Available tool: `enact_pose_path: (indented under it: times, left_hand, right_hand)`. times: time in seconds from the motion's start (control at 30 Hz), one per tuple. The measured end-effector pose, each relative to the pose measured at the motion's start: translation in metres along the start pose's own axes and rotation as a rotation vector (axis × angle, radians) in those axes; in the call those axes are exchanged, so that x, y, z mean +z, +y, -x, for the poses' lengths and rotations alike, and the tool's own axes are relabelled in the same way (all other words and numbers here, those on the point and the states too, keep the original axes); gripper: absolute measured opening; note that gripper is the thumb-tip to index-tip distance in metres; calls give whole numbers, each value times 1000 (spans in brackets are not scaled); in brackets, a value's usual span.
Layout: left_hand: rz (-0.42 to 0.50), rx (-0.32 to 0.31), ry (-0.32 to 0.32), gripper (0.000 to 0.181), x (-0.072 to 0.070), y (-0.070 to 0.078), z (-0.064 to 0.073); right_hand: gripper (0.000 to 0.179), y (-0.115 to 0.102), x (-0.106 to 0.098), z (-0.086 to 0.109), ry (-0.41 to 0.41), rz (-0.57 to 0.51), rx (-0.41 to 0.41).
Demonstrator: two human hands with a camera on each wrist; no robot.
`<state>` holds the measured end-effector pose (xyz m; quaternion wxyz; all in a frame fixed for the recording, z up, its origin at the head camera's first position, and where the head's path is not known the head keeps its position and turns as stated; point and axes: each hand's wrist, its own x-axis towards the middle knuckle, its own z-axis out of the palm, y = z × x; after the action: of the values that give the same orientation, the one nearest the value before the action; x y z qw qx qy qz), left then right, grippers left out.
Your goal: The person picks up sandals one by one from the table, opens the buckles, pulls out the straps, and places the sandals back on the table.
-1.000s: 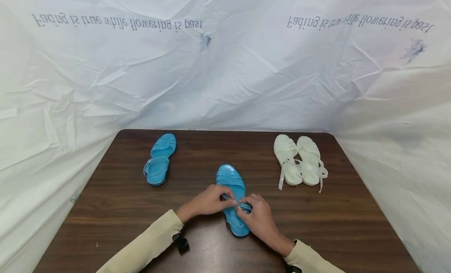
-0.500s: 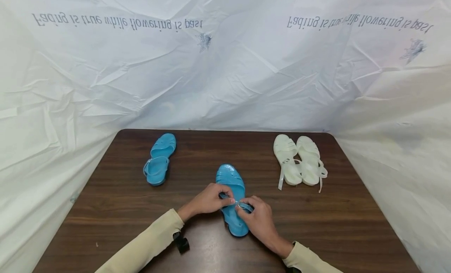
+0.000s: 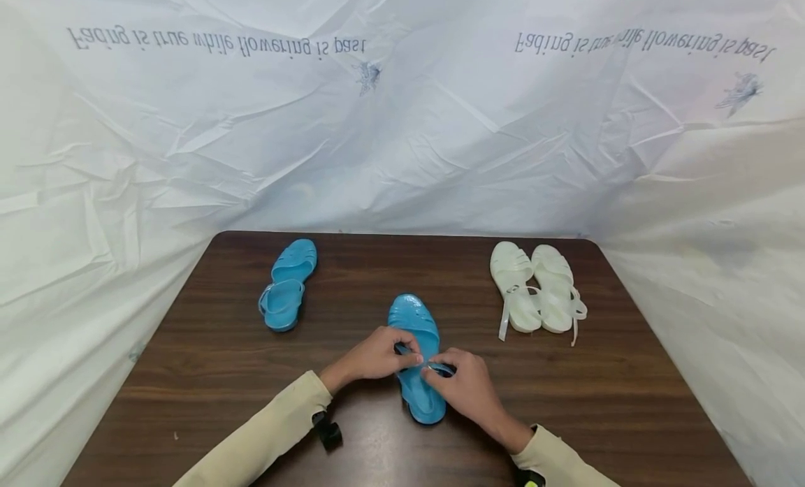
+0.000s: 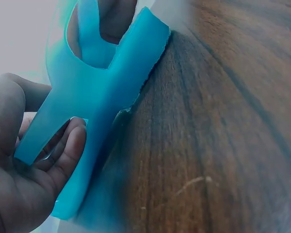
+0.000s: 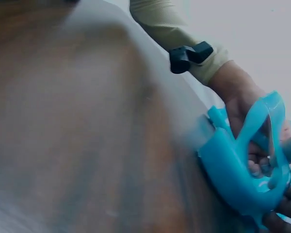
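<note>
A blue sandal (image 3: 414, 319) lies on the table with its toe pointing away, between both hands. My left hand (image 3: 382, 354) pinches the ankle strap from the left side. In the left wrist view, that blue strap (image 4: 43, 124) runs from the heel part into the curled left fingers (image 4: 70, 150). My right hand (image 3: 468, 383) pinches the strap's other side, where a blue loop (image 3: 442, 368) shows by the fingers. Both sets of fingertips nearly meet over the footbed. The right wrist view shows the heel part (image 5: 228, 165) close up; the buckle is mostly hidden by the fingers.
A second blue sandal (image 3: 293, 260) lies at the back left of the brown wooden table (image 3: 352, 263). Two white sandals (image 3: 508, 263) lie side by side at the back right, straps loose. A white printed sheet (image 3: 402, 158) hangs behind the table and along its sides.
The head view has shifted slightly. Both hands stay at the strap with small finger movements, and less of the buckle shows at the right fingertips than a second ago.
</note>
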<state>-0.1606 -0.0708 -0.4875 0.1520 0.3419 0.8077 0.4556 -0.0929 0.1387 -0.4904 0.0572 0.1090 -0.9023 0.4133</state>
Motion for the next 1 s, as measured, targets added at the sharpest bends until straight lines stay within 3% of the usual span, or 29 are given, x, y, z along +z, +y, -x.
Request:
enact_pose_path:
  times: [0.13, 0.3, 0.5, 1.0]
  left_hand:
    - [6, 6, -8, 15, 0, 1, -1]
    - [1, 9, -2, 14, 0, 3, -2]
    - [-7, 3, 17, 13, 2, 3, -1]
    - [66, 9, 21, 15, 4, -4, 0]
  right_hand:
    - [7, -4, -7, -7, -82, 39, 8]
    - [3, -7, -12, -14, -110, 69, 7]
    - [8, -7, -11, -11, -84, 75, 66]
    - [9, -6, -1, -2, 12, 79, -34]
